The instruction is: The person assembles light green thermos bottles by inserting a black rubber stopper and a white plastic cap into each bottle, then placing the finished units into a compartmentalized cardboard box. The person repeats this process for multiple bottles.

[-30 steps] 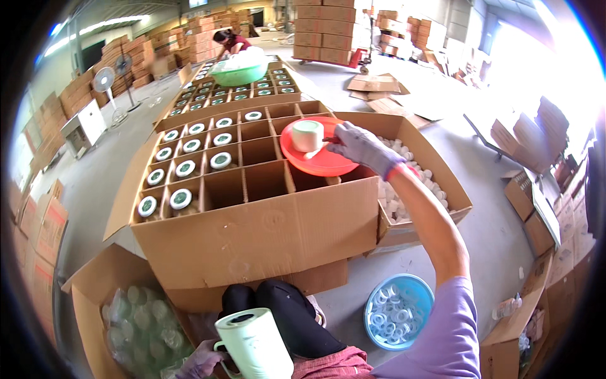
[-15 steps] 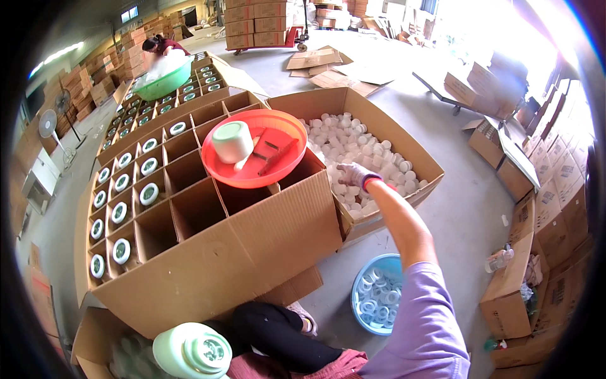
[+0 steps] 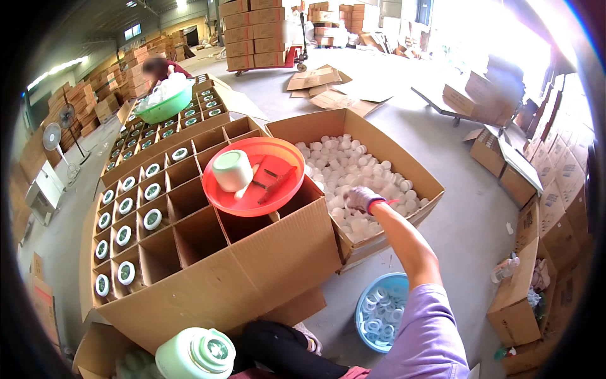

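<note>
My right hand, in a pale glove with a dark cuff, is down among small white plastic caps in an open cardboard box. Its fingers curl downward together; what they hold, if anything, is hidden. My left hand is out of sight. At the lower edge, close to my body, a pale green bottle with a green-and-white top is tilted; whatever supports it is hidden. An orange-red basin rests on the divided carton, holding a pale green cup-like container and dark strip-shaped pieces.
Several white-topped bottles stand in the carton's compartments. A blue basin of translucent rings sits on the floor. Farther back, a person bends over a green basin. Cardboard boxes line the right side.
My right hand has moved down and slightly right among the caps, its fingers now curled lower. The view has shifted, and the green bottle has turned a little.
</note>
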`<state>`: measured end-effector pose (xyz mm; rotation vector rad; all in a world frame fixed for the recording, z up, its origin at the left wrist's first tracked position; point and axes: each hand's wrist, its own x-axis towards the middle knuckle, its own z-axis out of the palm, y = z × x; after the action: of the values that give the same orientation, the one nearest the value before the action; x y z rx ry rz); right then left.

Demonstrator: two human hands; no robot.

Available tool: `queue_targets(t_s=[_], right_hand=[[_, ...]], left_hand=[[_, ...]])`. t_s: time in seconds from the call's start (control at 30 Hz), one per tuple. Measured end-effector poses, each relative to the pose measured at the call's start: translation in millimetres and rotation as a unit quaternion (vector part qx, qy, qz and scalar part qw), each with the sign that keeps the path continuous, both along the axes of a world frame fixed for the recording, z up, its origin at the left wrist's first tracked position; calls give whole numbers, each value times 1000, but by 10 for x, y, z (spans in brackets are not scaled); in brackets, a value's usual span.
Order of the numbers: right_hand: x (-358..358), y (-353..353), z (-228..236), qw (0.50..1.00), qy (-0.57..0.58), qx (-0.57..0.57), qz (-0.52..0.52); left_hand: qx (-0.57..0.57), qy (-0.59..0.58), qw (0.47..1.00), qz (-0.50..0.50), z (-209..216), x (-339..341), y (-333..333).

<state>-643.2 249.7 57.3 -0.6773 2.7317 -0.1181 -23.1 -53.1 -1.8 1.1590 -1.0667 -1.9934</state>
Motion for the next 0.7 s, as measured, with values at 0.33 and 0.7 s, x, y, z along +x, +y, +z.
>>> queue_targets(t_s=[0.33,0.7], right_hand=[[3120,-523,1013,656,-219,-719,69],[4393,-1505,1066,735,206,-586,270]], left_hand=[[175,301,936,53,746,-250,684],[272,405,873,19,692,80,844]])
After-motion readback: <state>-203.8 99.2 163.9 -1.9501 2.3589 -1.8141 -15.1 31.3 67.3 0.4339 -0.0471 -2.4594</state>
